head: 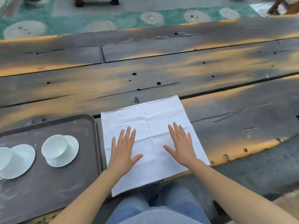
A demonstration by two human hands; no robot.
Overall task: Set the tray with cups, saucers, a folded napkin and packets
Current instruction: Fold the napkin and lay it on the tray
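A white napkin lies spread out flat on the wooden table, its near edge hanging over the table's front. My left hand and my right hand both press flat on it with straight, spread fingers. To the left sits a dark brown tray. On it stand a white cup on a white saucer, and a second cup on a second saucer, cut off by the left frame edge. No packets are in view.
The weathered plank table stretches far ahead and to the right. Beyond its far edge lies a green patterned carpet with chair legs. My jeans-clad legs are below the table's front edge.
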